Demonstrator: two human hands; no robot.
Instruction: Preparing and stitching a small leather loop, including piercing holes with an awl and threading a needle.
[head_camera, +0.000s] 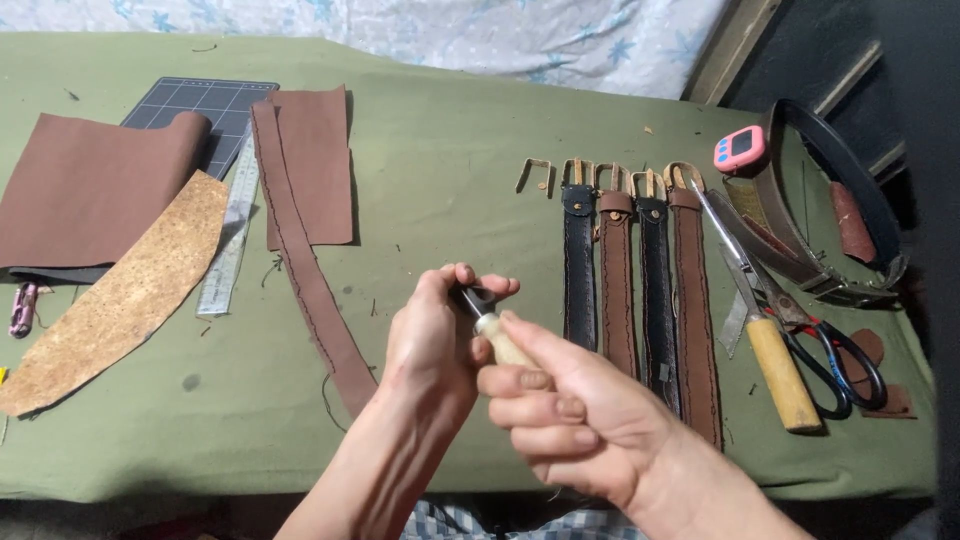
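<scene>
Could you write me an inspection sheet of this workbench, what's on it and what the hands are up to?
Surface: table under a green cloth, marked with a few dark spots and thread scraps.
Job's things: small wooden-handled tool with a dark metal tip, held between both hands.
Clutter: four leather straps side by side, long brown strip, brown leather sheets, cork piece, steel ruler, cutting mat, knife with a wooden handle, scissors, pink timer, coiled belt.
Grippers: left hand pinches the tool's tip; right hand grips its handle.
Cables: nothing seen.
Surroundings: pale flowered fabric behind the table.
</scene>
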